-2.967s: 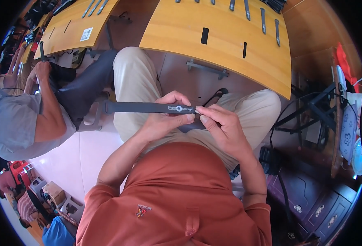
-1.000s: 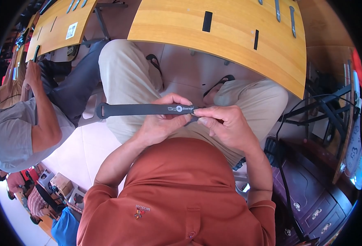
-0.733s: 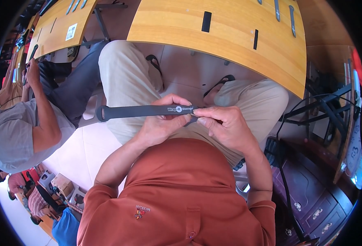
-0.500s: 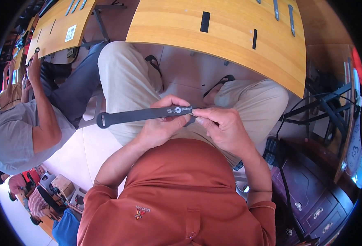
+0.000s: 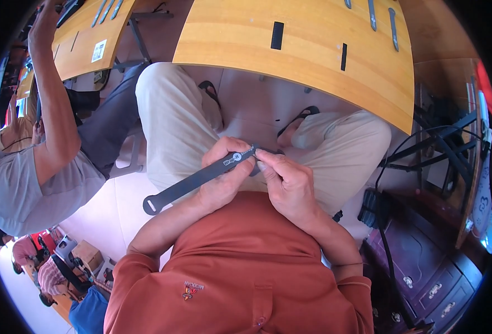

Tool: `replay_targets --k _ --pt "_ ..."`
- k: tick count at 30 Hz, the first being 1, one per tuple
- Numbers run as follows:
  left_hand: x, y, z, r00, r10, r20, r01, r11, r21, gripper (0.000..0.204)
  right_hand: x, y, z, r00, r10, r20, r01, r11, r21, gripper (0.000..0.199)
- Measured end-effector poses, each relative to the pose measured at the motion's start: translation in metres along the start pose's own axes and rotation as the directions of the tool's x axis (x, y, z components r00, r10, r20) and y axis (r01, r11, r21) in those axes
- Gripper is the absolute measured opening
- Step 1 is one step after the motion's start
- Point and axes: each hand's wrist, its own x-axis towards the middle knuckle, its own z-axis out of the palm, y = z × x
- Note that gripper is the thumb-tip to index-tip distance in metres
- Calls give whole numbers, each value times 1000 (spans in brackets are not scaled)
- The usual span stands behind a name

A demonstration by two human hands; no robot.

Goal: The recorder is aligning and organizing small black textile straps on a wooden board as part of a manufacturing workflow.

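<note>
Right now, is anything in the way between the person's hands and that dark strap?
No, nothing visible is in the way: the left hand and the right hand both hold the dark strap directly.

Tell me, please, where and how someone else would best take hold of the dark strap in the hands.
Probably by the rounded, slotted end of the dark strap, coming from the person's left: it juts out past the left hand, uncovered. A pinch across its two faces should suit, since the band is flat. The right hand crowds the other end.
</note>
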Motion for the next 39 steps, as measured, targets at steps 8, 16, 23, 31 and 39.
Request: replay_targets --k 8,16,23,31,39 --pt "-5 12 -4 980 -201 -6 201 979 -43 3 2 7 6 996 69 -52 -66 996 56 24" --pt "-12 -6 -7 988 -101 119 81 984 161 6 -4 18 13 989 -135 -56 130 988 -89 40" --pt "-12 -13 -3 984 40 171 -69 984 164 5 -12 20 19 992 -120 -42 110 976 -188 50" --pt "-21 -13 -4 984 -76 159 48 984 173 7 -13 17 18 996 -91 -25 84 977 -196 53" --pt "-13 -9 5 982 -180 58 179 984 23 18 -14 17 8 999 -2 41 10 979 -205 33"
